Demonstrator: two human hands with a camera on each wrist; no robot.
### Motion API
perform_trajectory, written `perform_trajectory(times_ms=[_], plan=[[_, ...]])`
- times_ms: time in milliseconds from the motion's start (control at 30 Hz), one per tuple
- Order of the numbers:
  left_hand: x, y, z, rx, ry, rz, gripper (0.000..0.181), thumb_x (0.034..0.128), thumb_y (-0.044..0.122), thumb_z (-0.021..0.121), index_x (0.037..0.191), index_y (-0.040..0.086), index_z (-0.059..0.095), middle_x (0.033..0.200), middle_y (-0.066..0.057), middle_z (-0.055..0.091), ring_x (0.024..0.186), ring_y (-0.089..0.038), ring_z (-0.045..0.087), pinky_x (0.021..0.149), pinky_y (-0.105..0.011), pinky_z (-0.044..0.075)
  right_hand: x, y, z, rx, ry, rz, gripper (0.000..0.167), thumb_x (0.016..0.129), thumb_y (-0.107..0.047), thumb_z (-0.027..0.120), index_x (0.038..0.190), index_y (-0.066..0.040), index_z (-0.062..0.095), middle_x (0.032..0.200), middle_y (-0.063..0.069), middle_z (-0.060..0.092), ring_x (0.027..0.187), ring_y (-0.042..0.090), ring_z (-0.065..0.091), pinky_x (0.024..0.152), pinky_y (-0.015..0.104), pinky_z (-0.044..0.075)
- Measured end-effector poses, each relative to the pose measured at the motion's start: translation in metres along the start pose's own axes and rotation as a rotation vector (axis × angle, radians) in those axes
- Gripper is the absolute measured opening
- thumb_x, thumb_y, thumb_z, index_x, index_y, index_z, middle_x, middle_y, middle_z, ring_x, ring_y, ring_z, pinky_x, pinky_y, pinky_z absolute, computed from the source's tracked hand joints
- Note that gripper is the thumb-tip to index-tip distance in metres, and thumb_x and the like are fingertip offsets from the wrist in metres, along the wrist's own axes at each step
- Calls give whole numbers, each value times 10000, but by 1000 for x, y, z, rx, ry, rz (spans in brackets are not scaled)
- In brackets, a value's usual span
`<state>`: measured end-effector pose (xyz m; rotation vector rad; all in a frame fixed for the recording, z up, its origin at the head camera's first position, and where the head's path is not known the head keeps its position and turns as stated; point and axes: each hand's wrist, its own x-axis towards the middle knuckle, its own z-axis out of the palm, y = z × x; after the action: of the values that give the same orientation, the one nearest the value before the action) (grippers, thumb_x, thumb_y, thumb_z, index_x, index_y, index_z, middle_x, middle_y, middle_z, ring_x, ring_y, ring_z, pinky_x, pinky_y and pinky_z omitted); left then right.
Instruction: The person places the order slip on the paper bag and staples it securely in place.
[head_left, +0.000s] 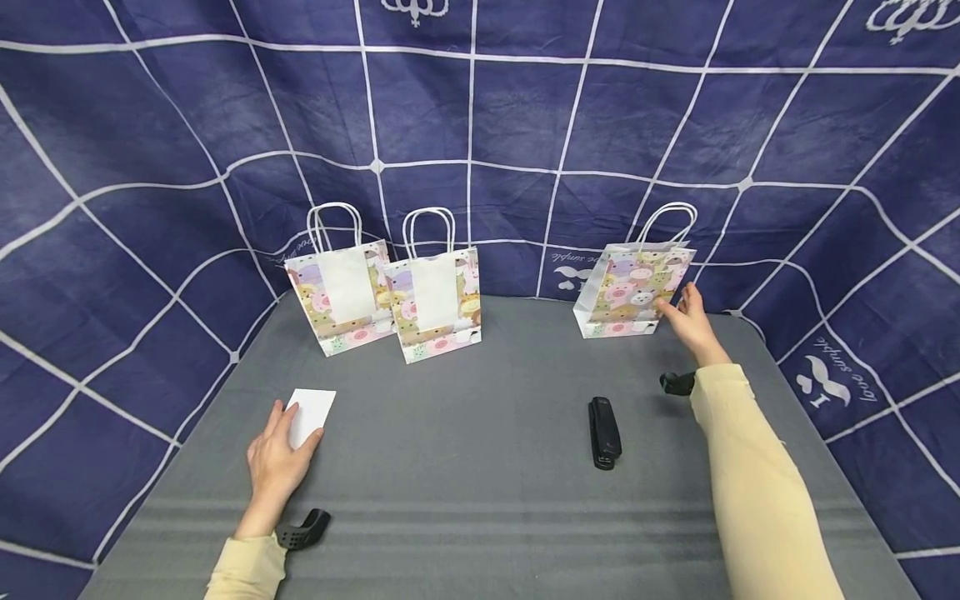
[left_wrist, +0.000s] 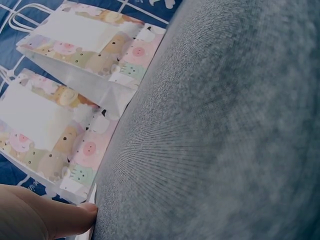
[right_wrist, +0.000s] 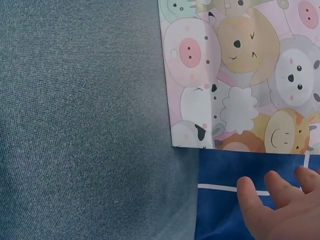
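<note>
Presently, w/ stapler (head_left: 604,433) as ref.: my L hand (head_left: 276,462) grips a white card (head_left: 312,411) well left of it; my R hand (head_left: 692,323), fingers apart, is beside the animal-print bag (head_left: 632,287) behind stapler.

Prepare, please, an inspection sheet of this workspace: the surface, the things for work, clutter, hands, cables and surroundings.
Surface: grey table, faint crosswise ridges toward the person.
Work things: left bag, middle bag and right bag stand with handles up; black stapler lies apart from them.
Clutter: nothing seen.
Left hand: touches white card; whether it grips is unclear.
Right hand: fingers spread at right bag's side; contact unclear.
Cables: nothing seen.
Surroundings: dark blue cloth with white grid lines.
</note>
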<state>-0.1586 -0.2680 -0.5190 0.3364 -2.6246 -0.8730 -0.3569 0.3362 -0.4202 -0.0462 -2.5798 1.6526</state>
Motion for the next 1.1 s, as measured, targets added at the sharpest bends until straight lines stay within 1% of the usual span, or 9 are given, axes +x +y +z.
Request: perform_trajectory(times_ms=[233, 433, 500, 567, 667, 733, 833, 1000, 1100], plan=[[0, 2, 1, -16, -6, -35, 561, 809, 146, 685, 1296, -32, 472, 1435, -299, 296, 1258, -497, 323, 980, -594, 229, 0, -1, 2, 10, 5, 2, 784, 987, -216, 440, 1446, 30, -145, 1511, 286, -13, 1368, 454, 21, 1100, 498, 80], [0, 4, 1, -15, 8, -61, 586, 797, 141, 694, 1307, -28, 461, 1428, -317, 292, 1218, -543, 332, 978, -603, 226, 1, -1, 2, -14, 36, -8, 716, 978, -200, 438, 1450, 72, -27, 1470, 335, 113, 1333, 462, 195, 1069, 523, 206], [0, 4, 1, -22, 19, -67, 583, 789, 137, 701, 1300, -23, 470, 1427, -319, 291, 1217, -546, 329, 974, -605, 225, 1, 0, 2, -34, 50, -25, 650, 976, -187, 435, 1435, 102, 76, 1417, 335, 208, 1286, 406, 291, 1032, 457, 289], [0, 5, 1, -36, 33, -73, 580, 776, 130, 712, 1289, -14, 484, 1426, -321, 289, 1219, -546, 323, 968, -607, 224, 2, 0, 3, -47, 61, -56, 567, 977, -163, 437, 1393, 138, 196, 1324, 311, 322, 1168, 297, 402, 952, 354, 346], [0, 5, 1, -55, 57, -84, 573, 751, 114, 732, 1265, 0, 508, 1420, -326, 295, 1223, -541, 321, 961, -607, 227, 2, 1, 3, -56, 78, -97, 456, 980, -124, 437, 1308, 175, 329, 1157, 226, 433, 962, 89, 430, 820, 223, 332], [0, 6, 1, -66, 77, -92, 569, 732, 101, 747, 1248, 10, 525, 1411, -326, 310, 1209, -540, 335, 952, -602, 238, 1, 2, 3, -58, 91, -109, 415, 982, -109, 432, 1265, 188, 373, 1089, 183, 450, 881, 22, 404, 790, 195, 316], [0, 6, 2, -82, 112, -103, 571, 702, 80, 769, 1223, 16, 544, 1390, -327, 341, 1181, -538, 355, 949, -577, 257, 1, 2, 4, -70, 116, -92, 407, 985, -116, 426, 1259, 184, 387, 1106, 198, 451, 944, 97, 426, 819, 223, 315], [-1, 8, 1, -105, 148, -109, 589, 666, 54, 787, 1205, 13, 551, 1349, -328, 399, 1167, -526, 372, 950, -544, 275, 0, 2, 7, -51, 137, -17, 472, 996, -164, 407, 1333, 152, 311, 1311, 287, 345, 1215, 353, 324, 995, 413, 294], [-1, 8, 1, -115, 149, -115, 596, 663, 50, 787, 1208, 10, 547, 1338, -329, 413, 1160, -516, 382, 940, -540, 283, 0, 3, 8, -34, 157, 9, 489, 1000, -179, 391, 1353, 141, 281, 1342, 286, 321, 1235, 346, 314, 1016, 416, 298]])
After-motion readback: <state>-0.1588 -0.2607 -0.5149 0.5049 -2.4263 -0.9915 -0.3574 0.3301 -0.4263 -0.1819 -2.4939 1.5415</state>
